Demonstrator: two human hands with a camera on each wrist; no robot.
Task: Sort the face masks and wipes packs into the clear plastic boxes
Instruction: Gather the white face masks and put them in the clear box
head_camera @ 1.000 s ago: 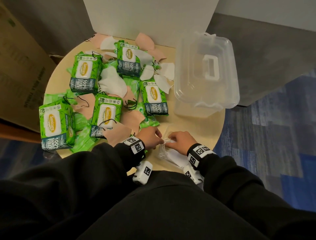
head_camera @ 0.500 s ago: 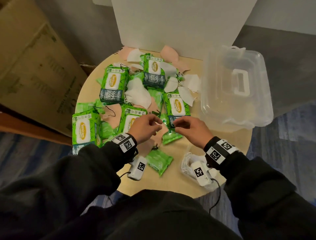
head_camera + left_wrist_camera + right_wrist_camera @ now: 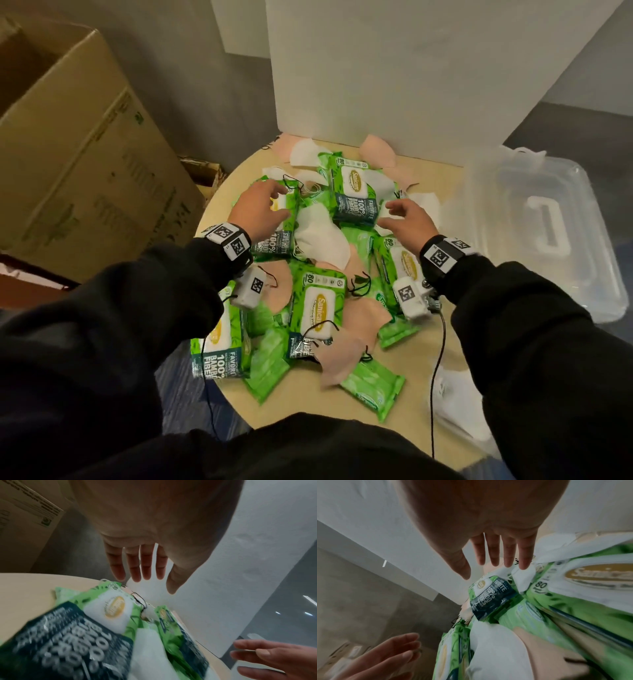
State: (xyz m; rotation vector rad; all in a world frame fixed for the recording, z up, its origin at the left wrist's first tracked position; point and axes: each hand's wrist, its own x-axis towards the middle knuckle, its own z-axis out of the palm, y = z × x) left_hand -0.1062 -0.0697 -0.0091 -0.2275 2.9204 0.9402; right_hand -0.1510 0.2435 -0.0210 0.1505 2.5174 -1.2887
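Observation:
Green wipes packs and white and pink face masks lie heaped on a small round table (image 3: 442, 178). My left hand (image 3: 263, 205) hovers with straight fingers (image 3: 145, 566) over a large wipes pack (image 3: 279, 236) at the heap's left. My right hand (image 3: 404, 217) is spread over white masks (image 3: 424, 205) beside another large pack (image 3: 356, 192) at the back. Neither hand holds anything. A white mask (image 3: 322, 236) lies between the hands. A clear plastic box (image 3: 548, 240) with its lid on stands at the right edge of the table.
A large cardboard box (image 3: 68, 154) stands to the left of the table. A white board (image 3: 411, 75) rises behind the heap. Small green packs (image 3: 373, 385) and a pink mask (image 3: 339, 356) lie near the front edge. A white crumpled thing (image 3: 459, 401) lies under my right forearm.
Both hands have left the front edge of the table and reached forward over the heap, spreading apart. Their fingers have gone from pinched together to straight. The head view has moved closer.

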